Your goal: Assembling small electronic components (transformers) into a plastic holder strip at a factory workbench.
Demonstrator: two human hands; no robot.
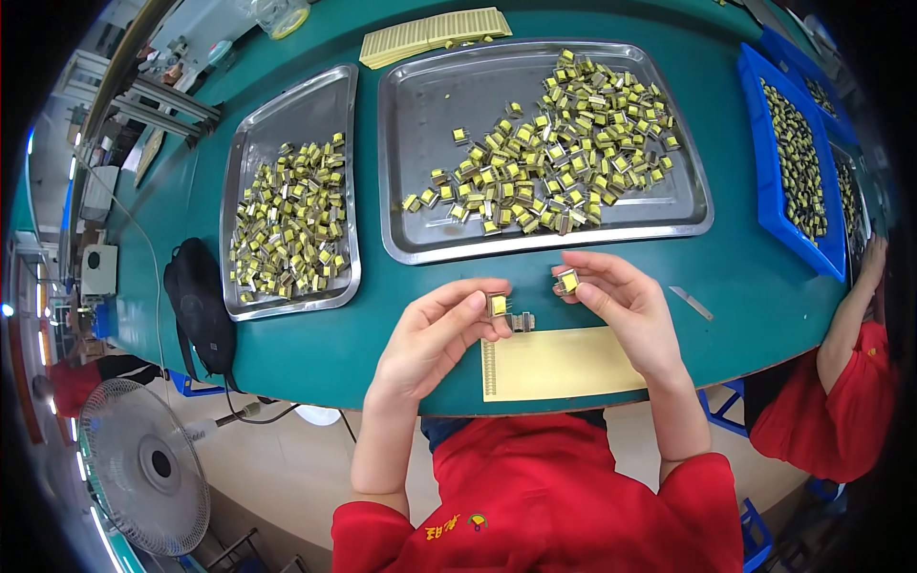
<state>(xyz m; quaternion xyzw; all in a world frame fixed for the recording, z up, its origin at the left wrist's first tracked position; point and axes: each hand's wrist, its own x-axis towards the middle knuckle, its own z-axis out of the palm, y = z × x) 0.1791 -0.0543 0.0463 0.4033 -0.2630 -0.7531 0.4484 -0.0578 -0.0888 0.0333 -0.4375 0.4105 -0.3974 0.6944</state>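
Observation:
My left hand (441,329) pinches a small yellow-taped transformer (498,305) between thumb and fingers. A second small metal-cored part (522,322) shows just beside those fingertips; whether they touch it, I cannot tell. In my right hand (626,304), thumb and fingers close on another yellow-taped transformer (567,282). Both hands are above the near part of the green table, a short gap between them. Under and between them lies a pale yellow sheet (573,365) with a row of small marks down its left side.
A large metal tray (430,244) and a narrower one (287,307) hold many similar transformers. Blue bins (764,181) of them stand at right, near a co-worker's arm (855,301). A yellow strip stack (435,36), a black bag (202,306) and a thin blade-like strip (692,303) lie around.

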